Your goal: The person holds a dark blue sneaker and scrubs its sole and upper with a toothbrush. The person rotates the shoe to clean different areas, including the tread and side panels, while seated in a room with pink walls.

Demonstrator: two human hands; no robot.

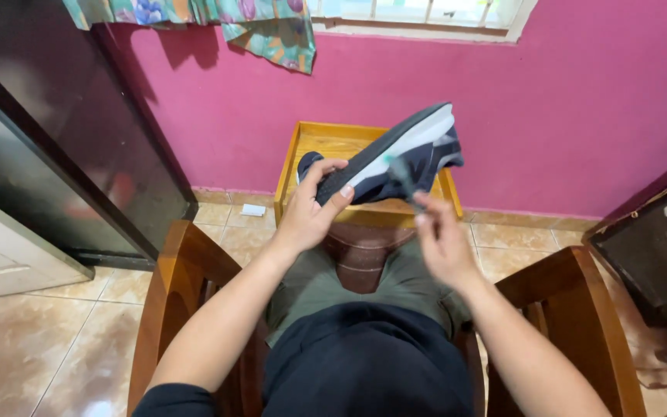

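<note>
A dark navy sports shoe (pixel 395 158) with a thick white midsole and a black tread is held up in the air above the person's lap, turned on its side so the sole faces up and toward the left, with the toe end low and the heel end raised toward the pink wall (pixel 550 116). The left hand (pixel 310 208) has its grip wrapped around the toe end, thumb pressed on the sole and fingers curled behind. The right hand (pixel 443 243) pinches a thin, dark brush-like tool (pixel 404 179), blurred by motion, with its tip against the side of the shoe near the white midsole. To work this well, the left hand should probably hold the shoe steady while the tool makes short strokes along the midsole edge. Behind the shoe stands a small yellow wooden tray-like stand (pixel 326 139) against the wall. The person sits in a wooden armchair (pixel 175 270) on a tiled floor (pixel 32 340), with a dark cabinet (pixel 55 123) to the left.
</note>
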